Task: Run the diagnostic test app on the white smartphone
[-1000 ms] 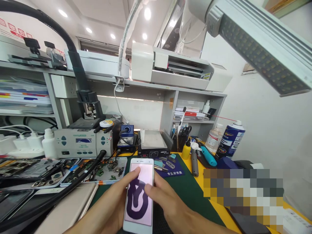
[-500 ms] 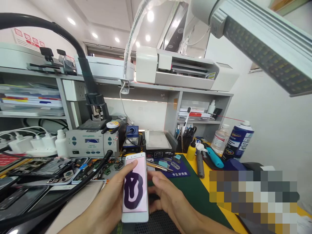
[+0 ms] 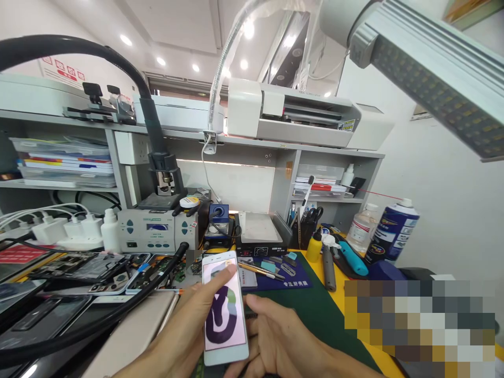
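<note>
Left hand (image 3: pixel 191 312) holds phone (image 3: pixel 225 308). Dark loop (image 3: pixel 233 319) drawn; pink bits (image 3: pixel 226 321) left bare. Right hand (image 3: pixel 281 331), 4 o'clock: can't tell if holding.

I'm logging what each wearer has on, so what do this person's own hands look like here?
The left hand and the right hand are both bare, with no gloves, rings or markings that can be made out. No sleeve shows on either arm; anything higher up is out of frame.
</note>
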The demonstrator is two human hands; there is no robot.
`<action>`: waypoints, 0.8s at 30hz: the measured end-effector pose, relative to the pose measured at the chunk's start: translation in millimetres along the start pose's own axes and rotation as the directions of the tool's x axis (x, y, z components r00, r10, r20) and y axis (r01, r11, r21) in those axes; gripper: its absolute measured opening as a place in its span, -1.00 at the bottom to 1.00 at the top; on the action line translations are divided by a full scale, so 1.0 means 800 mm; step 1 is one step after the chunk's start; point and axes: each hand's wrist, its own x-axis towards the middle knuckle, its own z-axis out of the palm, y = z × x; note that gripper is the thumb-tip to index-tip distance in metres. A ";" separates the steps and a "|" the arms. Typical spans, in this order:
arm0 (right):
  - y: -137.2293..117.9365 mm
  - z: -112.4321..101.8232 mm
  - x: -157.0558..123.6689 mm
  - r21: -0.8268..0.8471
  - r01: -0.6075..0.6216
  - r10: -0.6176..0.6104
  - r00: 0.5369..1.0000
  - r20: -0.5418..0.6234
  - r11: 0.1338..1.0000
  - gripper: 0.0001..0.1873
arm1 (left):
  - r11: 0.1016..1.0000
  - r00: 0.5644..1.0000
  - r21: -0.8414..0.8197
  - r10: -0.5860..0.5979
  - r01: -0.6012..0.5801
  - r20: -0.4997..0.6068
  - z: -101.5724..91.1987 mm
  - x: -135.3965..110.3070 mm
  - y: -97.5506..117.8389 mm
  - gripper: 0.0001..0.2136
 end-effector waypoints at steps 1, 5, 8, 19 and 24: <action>0.000 0.000 0.001 0.003 -0.008 0.008 1.000 -0.001 1.000 -0.23 | 1.000 1.000 0.019 0.009 -0.009 -0.010 0.001 0.000 -0.002 -0.53; -0.002 0.001 0.001 0.004 0.000 0.000 1.000 0.014 1.000 -0.25 | 0.997 0.999 0.066 0.042 -0.040 -0.030 0.002 0.001 -0.009 -0.55; -0.002 0.001 0.000 0.008 0.015 -0.015 1.000 -0.001 1.000 -0.27 | 0.993 0.996 0.092 0.076 -0.072 -0.040 0.000 0.001 -0.014 -0.59; -0.009 0.005 -0.004 -0.010 0.054 -0.054 0.999 -0.001 0.999 -0.28 | 0.910 0.966 0.326 0.253 -0.256 0.050 0.009 -0.008 -0.011 -0.64; -0.008 0.002 -0.004 0.004 0.054 -0.054 0.998 0.017 0.999 -0.26 | 0.905 0.949 0.284 0.306 -0.316 0.079 0.012 -0.005 -0.011 -0.51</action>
